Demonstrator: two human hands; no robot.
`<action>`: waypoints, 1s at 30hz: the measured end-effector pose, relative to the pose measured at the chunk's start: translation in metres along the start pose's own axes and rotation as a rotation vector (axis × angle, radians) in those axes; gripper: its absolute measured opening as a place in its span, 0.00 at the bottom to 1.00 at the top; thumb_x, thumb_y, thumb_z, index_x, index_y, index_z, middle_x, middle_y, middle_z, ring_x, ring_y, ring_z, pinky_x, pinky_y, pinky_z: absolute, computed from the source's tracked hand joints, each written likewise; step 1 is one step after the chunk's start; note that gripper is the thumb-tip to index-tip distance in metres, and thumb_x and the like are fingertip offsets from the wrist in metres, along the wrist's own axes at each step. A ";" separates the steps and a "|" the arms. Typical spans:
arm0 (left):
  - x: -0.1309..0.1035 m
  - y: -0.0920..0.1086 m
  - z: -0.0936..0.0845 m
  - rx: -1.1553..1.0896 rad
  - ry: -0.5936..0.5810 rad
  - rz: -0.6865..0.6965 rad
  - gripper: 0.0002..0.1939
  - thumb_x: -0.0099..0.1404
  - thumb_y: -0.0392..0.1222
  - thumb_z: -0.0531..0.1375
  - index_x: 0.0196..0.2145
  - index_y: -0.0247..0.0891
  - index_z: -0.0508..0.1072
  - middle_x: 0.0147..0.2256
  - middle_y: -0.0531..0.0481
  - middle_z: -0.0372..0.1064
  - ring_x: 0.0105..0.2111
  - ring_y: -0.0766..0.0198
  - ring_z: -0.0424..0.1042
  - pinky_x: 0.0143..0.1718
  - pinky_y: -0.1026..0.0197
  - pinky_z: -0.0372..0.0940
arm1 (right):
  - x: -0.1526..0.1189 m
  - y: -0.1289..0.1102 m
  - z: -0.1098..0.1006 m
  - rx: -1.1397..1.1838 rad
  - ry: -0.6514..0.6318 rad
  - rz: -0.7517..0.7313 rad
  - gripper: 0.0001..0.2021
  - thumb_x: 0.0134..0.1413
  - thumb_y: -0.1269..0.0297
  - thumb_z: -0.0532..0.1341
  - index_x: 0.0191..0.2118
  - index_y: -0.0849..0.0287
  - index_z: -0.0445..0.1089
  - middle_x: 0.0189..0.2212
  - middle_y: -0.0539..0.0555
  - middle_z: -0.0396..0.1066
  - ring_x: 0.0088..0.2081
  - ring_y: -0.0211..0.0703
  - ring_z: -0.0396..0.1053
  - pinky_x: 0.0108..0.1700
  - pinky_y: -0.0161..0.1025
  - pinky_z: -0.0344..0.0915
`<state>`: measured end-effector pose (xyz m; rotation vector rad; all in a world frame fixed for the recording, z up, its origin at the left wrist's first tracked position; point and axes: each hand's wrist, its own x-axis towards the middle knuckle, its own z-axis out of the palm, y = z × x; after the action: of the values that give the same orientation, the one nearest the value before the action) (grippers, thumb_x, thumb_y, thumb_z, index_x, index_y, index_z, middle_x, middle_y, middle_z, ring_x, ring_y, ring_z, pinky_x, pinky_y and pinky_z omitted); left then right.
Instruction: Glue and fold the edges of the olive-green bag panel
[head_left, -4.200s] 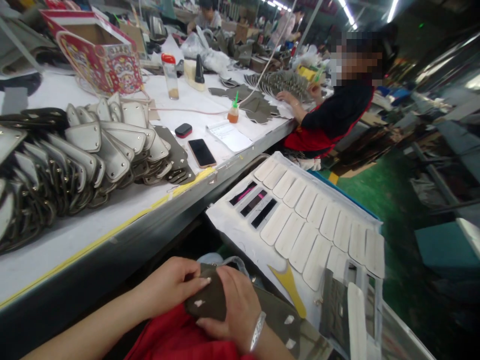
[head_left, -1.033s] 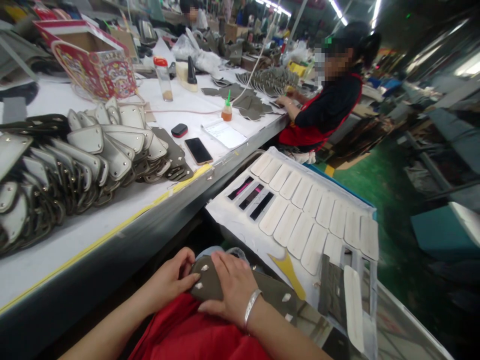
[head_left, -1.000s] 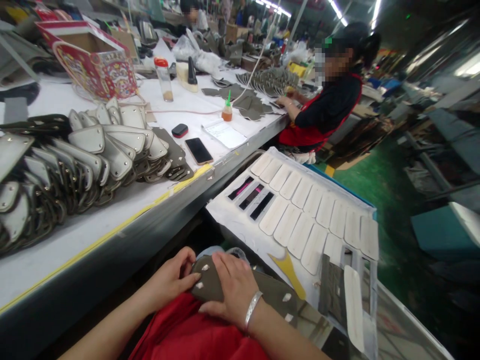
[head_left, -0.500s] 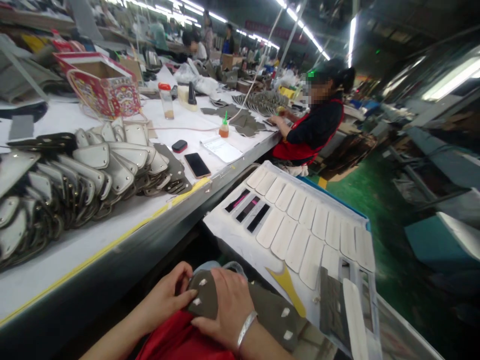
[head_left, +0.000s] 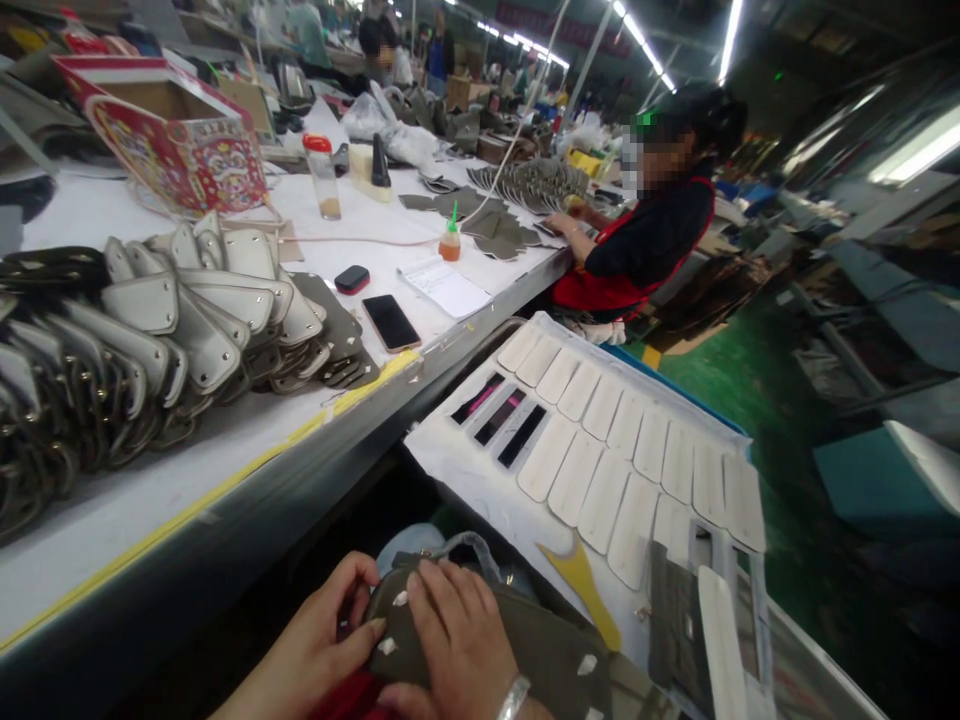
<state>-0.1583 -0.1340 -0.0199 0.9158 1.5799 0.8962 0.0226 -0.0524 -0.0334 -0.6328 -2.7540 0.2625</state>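
An olive-grey leather piece (head_left: 525, 640) with small white tabs lies on my lap at the bottom of the view. My right hand (head_left: 457, 640) rests flat on top of it, a silver bracelet on the wrist. My left hand (head_left: 322, 640) grips its left edge with thumb and fingers. A clear plastic bag (head_left: 457, 548) shows just beyond the piece.
A white board (head_left: 480, 470) beside me carries rows of cream oblong pieces (head_left: 630, 470), black strips and a yellow tool (head_left: 581, 585). The long white table (head_left: 247, 420) holds stacked grey leather parts (head_left: 150, 330), a phone (head_left: 390, 322), bottles and a red box (head_left: 172, 135). A co-worker (head_left: 637, 240) sits at the far end.
The view has tilted down and shifted, so my hands sit lower in frame. Both hands stay on the olive-grey piece, the right hand sliding slightly over it.
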 end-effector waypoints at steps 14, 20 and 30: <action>0.013 -0.001 0.006 0.106 0.065 -0.012 0.13 0.63 0.53 0.52 0.30 0.41 0.57 0.20 0.60 0.51 0.22 0.67 0.54 0.24 0.66 0.53 | -0.008 0.001 -0.001 -0.060 0.049 -0.099 0.35 0.48 0.36 0.51 0.55 0.57 0.60 0.57 0.61 0.58 0.59 0.61 0.48 0.52 0.57 0.58; 0.011 -0.004 0.000 0.221 0.070 0.030 0.13 0.62 0.54 0.52 0.31 0.42 0.59 0.20 0.60 0.54 0.22 0.66 0.58 0.24 0.66 0.56 | -0.033 0.030 -0.044 0.045 -0.247 -0.041 0.31 0.53 0.43 0.53 0.59 0.53 0.53 0.60 0.56 0.53 0.60 0.52 0.49 0.57 0.53 0.54; 0.015 0.037 0.017 0.913 -0.162 0.560 0.43 0.44 0.53 0.67 0.56 0.43 0.58 0.55 0.44 0.59 0.54 0.48 0.58 0.56 0.49 0.52 | -0.058 0.051 -0.073 0.143 -0.375 0.209 0.51 0.32 0.37 0.63 0.57 0.69 0.53 0.53 0.67 0.59 0.52 0.58 0.58 0.54 0.53 0.56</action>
<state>-0.1396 -0.1031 0.0039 2.0894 1.6086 0.3968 0.1164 -0.0250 0.0082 -0.9148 -2.9804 0.6830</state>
